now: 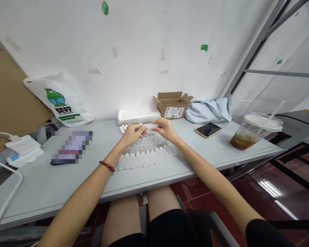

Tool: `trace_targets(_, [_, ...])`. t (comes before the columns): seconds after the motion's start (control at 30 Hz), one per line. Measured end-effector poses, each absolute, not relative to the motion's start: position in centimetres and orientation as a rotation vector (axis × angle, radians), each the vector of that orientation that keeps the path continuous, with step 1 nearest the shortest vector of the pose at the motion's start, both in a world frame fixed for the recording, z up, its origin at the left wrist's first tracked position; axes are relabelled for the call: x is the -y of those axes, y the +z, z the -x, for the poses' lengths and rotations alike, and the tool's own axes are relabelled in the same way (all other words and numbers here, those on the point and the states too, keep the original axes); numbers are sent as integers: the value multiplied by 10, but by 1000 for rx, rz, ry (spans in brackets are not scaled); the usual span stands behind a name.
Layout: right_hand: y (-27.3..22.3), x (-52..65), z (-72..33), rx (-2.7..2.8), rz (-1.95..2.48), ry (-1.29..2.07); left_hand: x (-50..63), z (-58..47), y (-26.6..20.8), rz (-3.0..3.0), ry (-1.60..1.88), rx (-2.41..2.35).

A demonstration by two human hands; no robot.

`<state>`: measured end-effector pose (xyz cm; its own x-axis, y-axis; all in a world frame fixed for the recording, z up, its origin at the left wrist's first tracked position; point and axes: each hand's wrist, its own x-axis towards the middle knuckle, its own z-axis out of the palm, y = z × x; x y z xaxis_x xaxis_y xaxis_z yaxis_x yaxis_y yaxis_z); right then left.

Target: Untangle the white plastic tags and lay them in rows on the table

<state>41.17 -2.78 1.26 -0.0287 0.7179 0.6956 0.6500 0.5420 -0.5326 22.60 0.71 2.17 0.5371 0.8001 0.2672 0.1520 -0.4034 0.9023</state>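
The small clear plastic tube [149, 126] lies sideways in the air between the two hands, the left hand [134, 133] pinching one end and the right hand [164, 128] the other, just above the rows of clear tubes [146, 154] on the grey tabletop [67, 185].

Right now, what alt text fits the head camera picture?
Both hands, left hand and right hand, pinch one small clear plastic tube above rows of clear plastic vials on a grey table; an iced drink cup stands right.
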Motion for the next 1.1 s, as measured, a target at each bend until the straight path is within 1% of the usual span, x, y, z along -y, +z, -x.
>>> trace_targets(0.17, [11, 28, -411, 1724, 1119, 138, -6, -225, 23, -1897, 944, -759])
trace_targets(0.3, [10, 27, -413, 1769, 1142, 179, -6, -223, 24, -1912, 902, -782])
trace_targets(0.57, [9, 25, -414, 1742, 1130, 174, -6, -229, 24, -1639, 833, -843])
trace_targets(0.77, [11, 30, -412, 1760, 1134, 240, -2, -231, 23, -1533, 896, -832])
trace_targets(0.87, [13, 33, -410, 1744, 1133, 350, 1, -231, 24, -1573, 960, -831])
trace_targets(1.0, [14, 31, -414, 1711, 1156, 503, -3, -228, 27, -1811, 987, -828])
trace_targets(1.1, [12, 23, -429, 1635, 1276, 461, -18, -216, 27, -1941, 1025, -923])
